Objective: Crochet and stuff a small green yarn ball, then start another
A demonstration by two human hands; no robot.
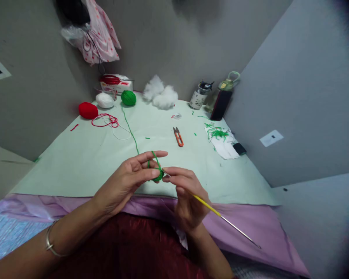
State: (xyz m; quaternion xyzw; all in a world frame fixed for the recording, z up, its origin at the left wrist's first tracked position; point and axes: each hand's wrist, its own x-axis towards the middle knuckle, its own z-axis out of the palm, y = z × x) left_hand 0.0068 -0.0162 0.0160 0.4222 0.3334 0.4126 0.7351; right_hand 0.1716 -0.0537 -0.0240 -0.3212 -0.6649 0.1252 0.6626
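Observation:
My left hand [133, 174] pinches a small green crochet piece [158, 176] between thumb and fingers, with green yarn looped over its raised forefinger. My right hand [190, 193] grips a crochet hook [208, 206] with a yellow handle; its front tip meets the piece, and its other metal end points down to the right. From the left hand a strand of green yarn [130, 130] runs back over the table to a green yarn ball [128, 98]. The stitch at the hook's tip is too small to make out.
Orange thread snips [178, 137] lie beyond my hands. White stuffing [164, 96], a red yarn ball [88, 111] and a white yarn ball [104, 100] sit at the back. To the right are green scraps [218, 133], a jar [198, 97] and a dark phone [221, 105].

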